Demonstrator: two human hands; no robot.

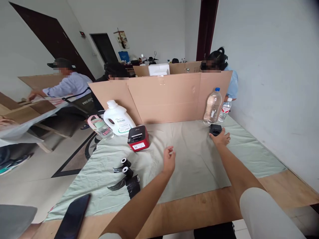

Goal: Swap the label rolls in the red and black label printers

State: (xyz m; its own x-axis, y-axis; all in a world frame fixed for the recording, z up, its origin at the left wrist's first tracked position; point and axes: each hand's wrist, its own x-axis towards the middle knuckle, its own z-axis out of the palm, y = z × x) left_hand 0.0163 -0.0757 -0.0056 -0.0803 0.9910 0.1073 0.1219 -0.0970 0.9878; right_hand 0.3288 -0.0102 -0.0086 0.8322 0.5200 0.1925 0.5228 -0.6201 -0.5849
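My right hand [222, 137] is at a small black box-shaped device [215, 129] on the cloth, thumb at its near left corner and fingers at its right side; the hand partly covers its front. Over the middle of the cloth, my left hand [169, 160] holds nothing, its fingers loosely bent and a little apart. To its left stands a red and black receipt printer [138, 138] with a white label. Nearer to me lie black paper rolls [127, 171] with white cores, one of them partly unrolled [133, 186].
A large water bottle [212, 105] and a smaller one [225, 110] stand behind the device. On the left are a white detergent jug [119, 119], a clear cup [102, 127] and a phone [73, 215]. A cardboard partition [166, 99] closes the far edge; people sit beyond.
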